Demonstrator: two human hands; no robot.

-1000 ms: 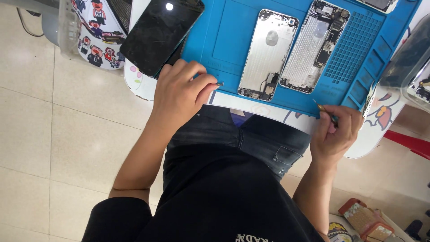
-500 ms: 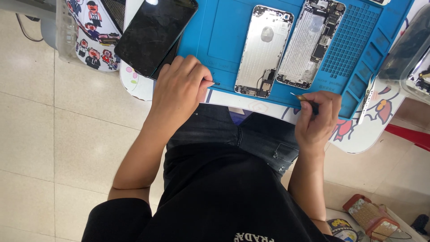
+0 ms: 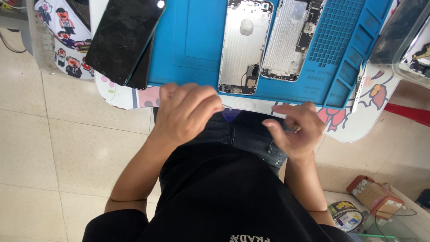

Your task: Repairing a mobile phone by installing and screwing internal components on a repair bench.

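A blue work mat [image 3: 197,45] lies on a white table with cartoon prints [image 3: 358,123]. On the mat are a silver phone rear housing [image 3: 244,45] and, to its right, a second opened phone body with circuit parts [image 3: 291,40]. My left hand [image 3: 186,112] rests at the table's near edge just below the housing, its fingers curled shut with nothing visible in them. My right hand [image 3: 295,130] hovers over my lap below the table edge, fingers loosely bent. A small metal glint shows between them; I cannot tell what it is.
A black phone screen [image 3: 123,38] overhangs the mat's left edge. A clear plastic box [image 3: 410,40] stands at the right, and a cartoon-printed container [image 3: 62,42] at the left. On the tiled floor at the lower right sit a small basket [image 3: 374,195] and a round tin [image 3: 345,215].
My right hand has pulled back from the mat's edge toward my lap, and the thin tool it held no longer shows. My left hand slid right along the table edge. The view moved closer.
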